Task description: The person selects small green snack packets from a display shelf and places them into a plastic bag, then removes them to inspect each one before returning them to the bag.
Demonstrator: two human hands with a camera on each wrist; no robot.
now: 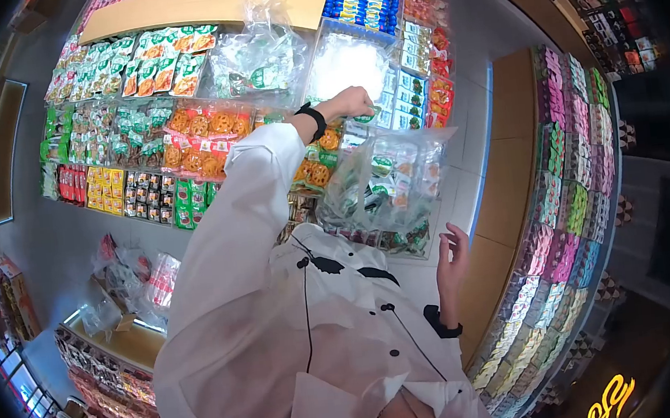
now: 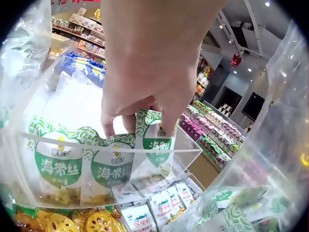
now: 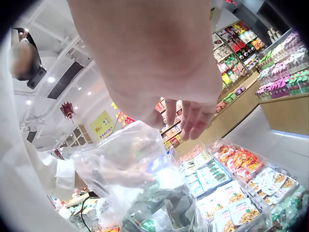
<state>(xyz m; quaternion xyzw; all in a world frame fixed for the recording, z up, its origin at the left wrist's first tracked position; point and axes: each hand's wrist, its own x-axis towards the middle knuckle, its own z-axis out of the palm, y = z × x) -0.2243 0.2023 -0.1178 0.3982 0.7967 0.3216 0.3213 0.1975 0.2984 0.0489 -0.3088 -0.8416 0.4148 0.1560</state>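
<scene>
In the left wrist view my left hand [image 2: 145, 72] reaches down into a clear acrylic bin [image 2: 190, 157] and pinches a green-and-white snack packet [image 2: 155, 145] at its top. Two like packets [image 2: 111, 166] stand beside it along the bin's front wall. The head view has this left hand [image 1: 351, 104] at the near edge of the bin. My right hand [image 1: 453, 258] is off to the right with its fingers loosely bent, holding nothing. Left of it a clear plastic bag [image 3: 116, 159] stands open with green-and-white packets inside.
Packs of lotus-root slices [image 1: 203, 133] lie left of the bag. Behind them is another clear bag [image 1: 256, 63]. Blue packets [image 1: 363, 1] fill a bin at the back. A long display of colourful packets [image 1: 553, 212] runs along the right, across the aisle.
</scene>
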